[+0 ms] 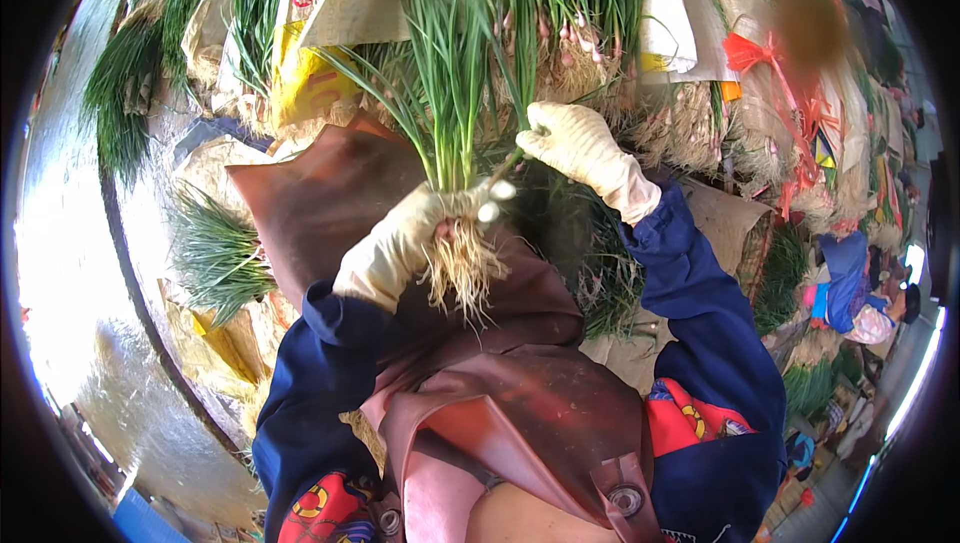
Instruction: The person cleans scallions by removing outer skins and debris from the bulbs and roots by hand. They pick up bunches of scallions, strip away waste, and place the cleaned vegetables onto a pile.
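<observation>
My left grip clasps rooted green onions; my right grip pinches a thin stalk, which hard tugging could snap.

Glossy floor left; bright light strip right.

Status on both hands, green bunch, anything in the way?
Left hand closed around green bunch, roots hanging. Right hand beside it, apparently pinching thin stalk. No obstruction seen between hands.
</observation>
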Demonstrator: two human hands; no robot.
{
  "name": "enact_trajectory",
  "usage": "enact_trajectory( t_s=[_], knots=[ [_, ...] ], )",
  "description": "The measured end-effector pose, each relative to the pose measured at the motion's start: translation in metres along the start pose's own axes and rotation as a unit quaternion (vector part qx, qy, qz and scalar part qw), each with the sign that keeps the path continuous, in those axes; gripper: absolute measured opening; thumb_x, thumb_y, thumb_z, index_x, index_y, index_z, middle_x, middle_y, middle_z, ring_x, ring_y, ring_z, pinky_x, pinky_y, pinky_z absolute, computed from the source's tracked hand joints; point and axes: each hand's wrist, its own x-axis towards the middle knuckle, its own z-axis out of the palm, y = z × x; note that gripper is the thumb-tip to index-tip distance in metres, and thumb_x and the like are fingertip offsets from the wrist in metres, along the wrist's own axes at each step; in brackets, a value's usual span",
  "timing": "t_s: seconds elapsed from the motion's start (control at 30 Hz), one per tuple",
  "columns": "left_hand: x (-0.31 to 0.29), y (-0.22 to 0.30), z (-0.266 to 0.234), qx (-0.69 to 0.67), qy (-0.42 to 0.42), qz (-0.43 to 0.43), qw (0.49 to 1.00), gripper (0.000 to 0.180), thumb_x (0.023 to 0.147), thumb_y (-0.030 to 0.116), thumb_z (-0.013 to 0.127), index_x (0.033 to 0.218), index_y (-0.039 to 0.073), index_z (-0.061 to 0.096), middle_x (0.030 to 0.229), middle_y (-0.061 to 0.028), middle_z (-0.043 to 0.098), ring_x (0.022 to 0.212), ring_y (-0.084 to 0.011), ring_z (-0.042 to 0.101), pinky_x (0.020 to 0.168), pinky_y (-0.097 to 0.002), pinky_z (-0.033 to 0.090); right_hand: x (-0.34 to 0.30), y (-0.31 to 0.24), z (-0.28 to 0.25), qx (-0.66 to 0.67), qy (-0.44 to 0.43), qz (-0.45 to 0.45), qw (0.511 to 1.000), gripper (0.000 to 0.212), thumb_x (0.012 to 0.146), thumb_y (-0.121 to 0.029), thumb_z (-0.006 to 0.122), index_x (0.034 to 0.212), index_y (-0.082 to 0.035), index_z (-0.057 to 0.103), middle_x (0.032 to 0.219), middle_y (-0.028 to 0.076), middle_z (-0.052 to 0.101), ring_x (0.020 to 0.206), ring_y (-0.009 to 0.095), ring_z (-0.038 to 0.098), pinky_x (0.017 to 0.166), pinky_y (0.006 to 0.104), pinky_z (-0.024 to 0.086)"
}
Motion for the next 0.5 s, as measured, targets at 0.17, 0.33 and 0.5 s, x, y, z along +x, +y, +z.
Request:
enact_trajectory(
  t_s=[0.17,0.33,0.5],
  knots=[
    [-0.064,0.001,-0.004,0.005,0.044,0.102,0.994,0.023,0.079,0.011,0.066,0.098,0.002,0.055,0.074,-0.0067,0.057,0.066,-0.0151,0.052,0.058,-0.0258,0.043,-0.019,0.075,-0.013,-0.147,-0.208,0.142,0.957,0.021,0.072,-0.033,0.067,0.074,-0.013,0.061,0.065,0.008,0.061,0.068,0.024,0.06,0.062,0.0345,0.048],
    [-0.042,0.019,0.011,0.035,0.01,0.214,0.976,0.024,0.079,0.024,0.065,0.084,0.007,0.049,0.068,0.0003,0.048,0.072,-0.0154,0.048,0.077,-0.0323,0.043,0.043,0.031,-0.049,-0.061,0.014,0.193,0.979,0.033,0.087,-0.043,0.054,0.096,-0.011,0.058,0.077,0.003,0.062,0.067,0.014,0.061,0.062,0.0298,0.05],
    [0.039,0.045,0.021,0.012,0.074,0.172,0.982,0.028,0.085,0.01,0.061,0.112,0.003,0.056,0.081,-0.0067,0.062,0.065,-0.0148,0.059,0.049,-0.0243,0.047,0.104,0.048,-0.067,0.131,0.03,0.286,0.949,0.021,0.088,-0.027,0.058,0.099,-0.011,0.06,0.074,-0.001,0.059,0.049,0.006,0.045,0.044,0.0198,0.038]
  ],
)
